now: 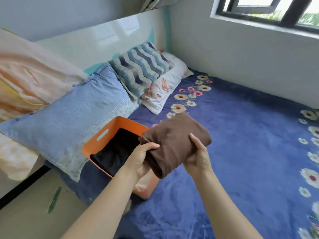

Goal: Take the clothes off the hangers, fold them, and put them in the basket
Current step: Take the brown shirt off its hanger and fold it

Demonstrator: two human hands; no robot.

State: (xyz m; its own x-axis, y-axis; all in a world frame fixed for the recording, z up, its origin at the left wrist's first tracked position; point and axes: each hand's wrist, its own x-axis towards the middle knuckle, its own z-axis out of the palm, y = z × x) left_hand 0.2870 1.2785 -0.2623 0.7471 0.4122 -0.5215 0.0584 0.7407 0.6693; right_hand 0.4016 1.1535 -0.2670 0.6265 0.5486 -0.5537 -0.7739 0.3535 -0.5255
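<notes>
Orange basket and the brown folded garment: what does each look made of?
Orange basket: likely moulded plastic with a smooth, fairly matte finish, judging by its thin rigid walls and cleanly cut handle slot.
Brown garment: soft matte fabric, perhaps a cotton knit. It bends into rounded folds with soft creases, though the weave is too fine to see.

Two forearms are seen bare from the wrists down to the lower edge of the view. The left hand [143, 158] and the right hand [198, 156] are likewise left uncovered.

Folded brown garment [174, 135] aloft beside orange basket [124, 122]; black garment [117, 150] inside.
</notes>
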